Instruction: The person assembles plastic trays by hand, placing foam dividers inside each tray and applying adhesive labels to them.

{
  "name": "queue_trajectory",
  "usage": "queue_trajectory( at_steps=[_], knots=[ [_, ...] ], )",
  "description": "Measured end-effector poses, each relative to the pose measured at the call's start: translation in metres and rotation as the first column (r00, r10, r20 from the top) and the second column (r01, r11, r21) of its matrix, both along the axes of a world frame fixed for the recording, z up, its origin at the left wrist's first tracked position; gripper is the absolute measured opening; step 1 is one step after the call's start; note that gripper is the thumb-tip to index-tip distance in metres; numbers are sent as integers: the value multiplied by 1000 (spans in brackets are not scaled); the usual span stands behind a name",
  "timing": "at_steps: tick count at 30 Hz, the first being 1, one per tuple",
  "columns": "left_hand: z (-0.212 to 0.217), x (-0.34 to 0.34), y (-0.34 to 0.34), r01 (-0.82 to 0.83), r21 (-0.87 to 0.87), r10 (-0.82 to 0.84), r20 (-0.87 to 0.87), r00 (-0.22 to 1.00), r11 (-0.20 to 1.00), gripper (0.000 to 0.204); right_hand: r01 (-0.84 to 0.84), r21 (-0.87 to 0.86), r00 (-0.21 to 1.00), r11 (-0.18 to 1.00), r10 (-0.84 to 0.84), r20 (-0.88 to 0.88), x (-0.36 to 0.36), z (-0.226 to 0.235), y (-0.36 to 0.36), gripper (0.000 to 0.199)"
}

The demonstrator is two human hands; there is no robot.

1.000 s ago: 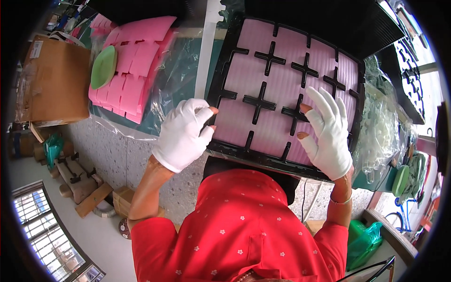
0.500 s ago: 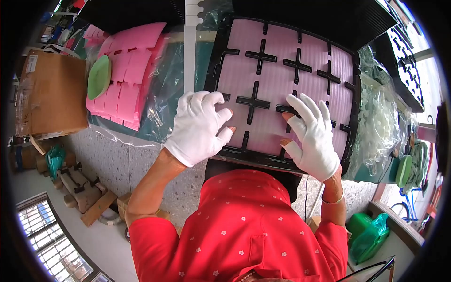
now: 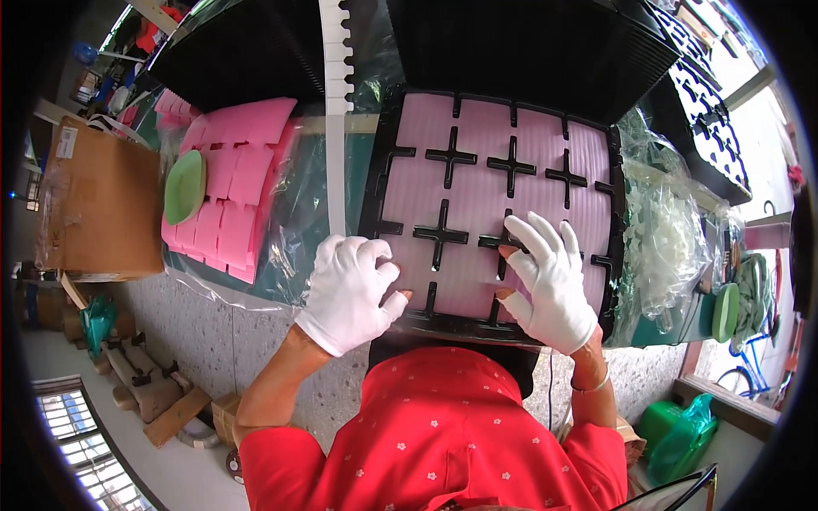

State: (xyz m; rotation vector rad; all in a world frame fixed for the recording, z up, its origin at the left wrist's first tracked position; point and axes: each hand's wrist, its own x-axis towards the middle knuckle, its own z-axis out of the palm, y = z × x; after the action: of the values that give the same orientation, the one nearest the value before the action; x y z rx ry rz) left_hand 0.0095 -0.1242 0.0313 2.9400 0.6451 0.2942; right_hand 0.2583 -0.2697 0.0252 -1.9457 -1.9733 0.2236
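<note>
In front of me lies a black tray (image 3: 373,192) with raised cross-shaped dividers. Pale pink ribbed sheets (image 3: 477,198) fill its compartments. My left hand (image 3: 351,294), in a white glove with bare thumb and fingertips, rests at the tray's near left corner, fingers curved and apart, thumb out toward the pink sheet. My right hand (image 3: 552,289), gloved the same way, is over the near right compartments with its fingers spread. Its thumb and index fingertips are close to a divider. Nothing shows in either hand; whether the fingertips press on the sheets I cannot tell.
Left of the tray are stacked bright pink sheets (image 3: 230,170) with a green oval dish (image 3: 185,187) on them. A cardboard box (image 3: 106,200) stands further left. Tall black tray stacks (image 3: 520,55) rise behind, beside a notched white strip (image 3: 336,128). Clear plastic (image 3: 669,247) lies to the right.
The whole view has shifted, so the tray and table sit lower in the picture. Both hands keep nearly the same places over the tray.
</note>
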Motion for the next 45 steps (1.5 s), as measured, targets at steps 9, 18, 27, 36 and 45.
queue_trajectory(
  at_steps=[9, 18, 27, 36, 45],
  knots=[
    [1, 73, 64, -30, 148, -2, 212, 977, 989, 27, 0, 53, 997, 999, -4, 78, 5, 19, 11, 47],
    [-29, 128, 102, -53, 69, 56, -38, 998, 996, 48, 45, 17, 998, 999, -46, 52, 5, 11, -11, 47],
    [-30, 130, 113, -105, 120, 116, -93, 989, 987, 70, 70, 31, 997, 997, -71, 32, 11, 15, -24, 39],
    [0, 136, 105, -113, 89, 135, -302, 944, 990, 87, 127, 56, 991, 990, -129, 29, 23, 8, -41, 40],
    [-18, 127, 103, -4, -20, 0, -172, 985, 1000, 88, 160, 54, 987, 986, -160, 1, 19, 8, -59, 38]
  ],
)
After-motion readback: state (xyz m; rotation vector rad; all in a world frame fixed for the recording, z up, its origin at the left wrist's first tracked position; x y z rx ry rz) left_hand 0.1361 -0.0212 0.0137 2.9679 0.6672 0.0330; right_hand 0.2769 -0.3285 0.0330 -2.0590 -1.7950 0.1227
